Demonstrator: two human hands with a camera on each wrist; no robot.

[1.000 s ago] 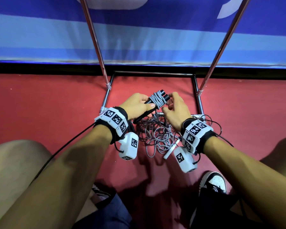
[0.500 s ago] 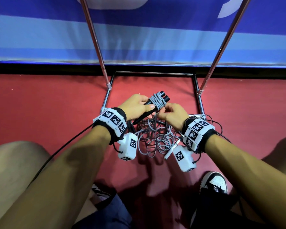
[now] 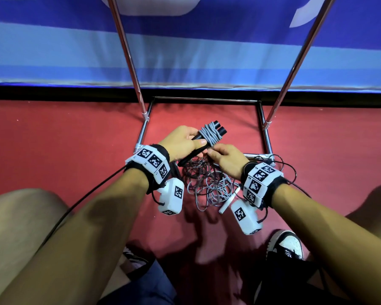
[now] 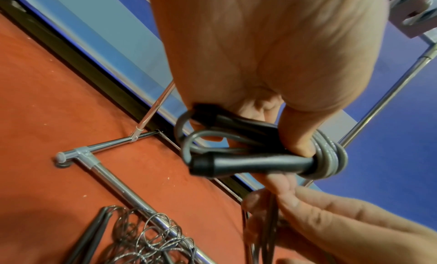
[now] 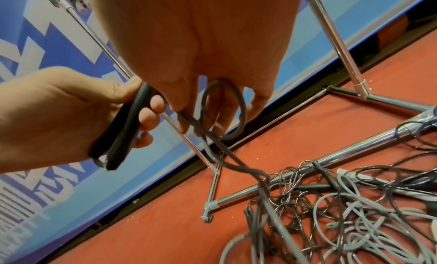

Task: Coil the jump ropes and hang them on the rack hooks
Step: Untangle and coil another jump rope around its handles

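Gripping two black plastic jump-rope handles bound with grey cord in curled left hand, above red carpet; pinching loose grey cord in right hand, over tangled grey ropes beside chrome rack base.

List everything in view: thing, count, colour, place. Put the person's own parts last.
Jump rope handles: two, black, side by side in the left hand, grey cord wound round them.
Grey cord: one loose loop, pinched by the right hand, trailing down to the pile.
Rope pile: count cannot be told, grey and dark cords tangled on the floor across the rack's front bar.
White handle: one, lying in the pile.
Rack: one, chrome, two slanted poles on a rectangular base.
Floor: red.
Wall banner: blue and white, behind the rack.
Shoes: two, black and white, at the bottom.
Wrist cameras: two, white.
Left hand: grips the handles.
Right hand: pinches the cord.
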